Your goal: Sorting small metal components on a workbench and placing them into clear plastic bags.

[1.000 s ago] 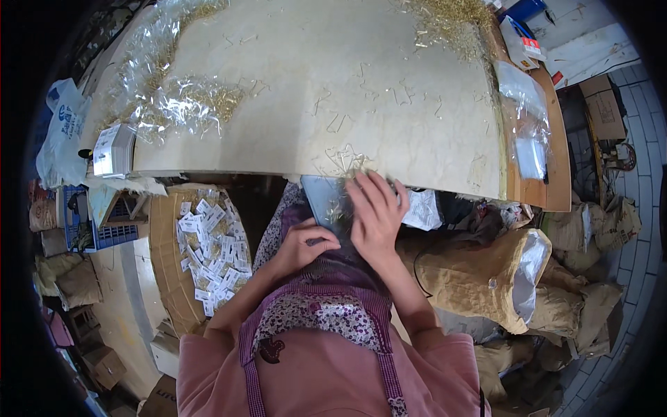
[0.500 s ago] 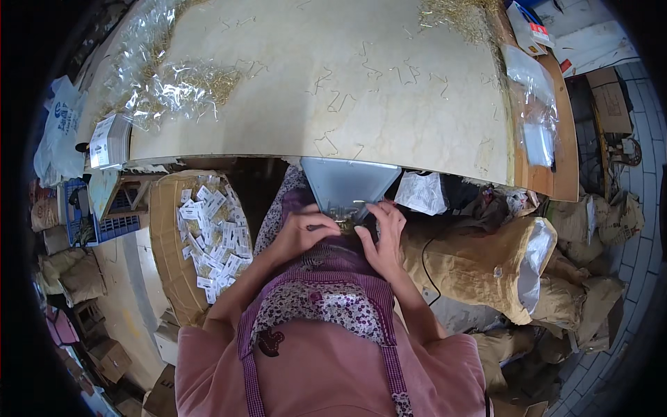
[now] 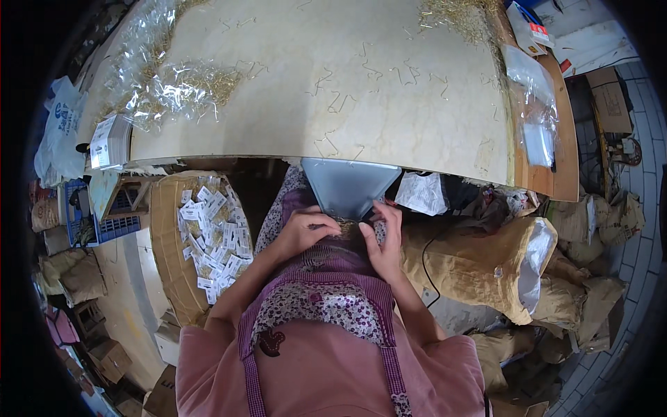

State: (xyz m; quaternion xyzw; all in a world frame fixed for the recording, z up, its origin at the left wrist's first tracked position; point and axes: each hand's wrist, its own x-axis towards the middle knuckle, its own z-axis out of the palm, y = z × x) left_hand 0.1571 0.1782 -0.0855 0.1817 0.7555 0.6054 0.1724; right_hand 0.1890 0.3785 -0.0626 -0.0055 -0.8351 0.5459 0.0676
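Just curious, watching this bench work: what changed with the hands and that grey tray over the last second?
Both hands dropped from the table edge into the lap. The right hand and left hand now gather small gold pieces at the narrow mouth of the grey tray. The table and box of packets stayed put.

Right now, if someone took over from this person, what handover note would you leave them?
Left hand: on the lap, fingers curled over a small pile of thin golden wire pieces.
Right hand: fingers spread at the same pile, at the narrow lip of the grey metal tray.
Tray sits under the edge of the beige marble-pattern table.
Done: cardboard box of small white labelled packets on the left.
Left: loose wire pieces on the table and in clear plastic bags.
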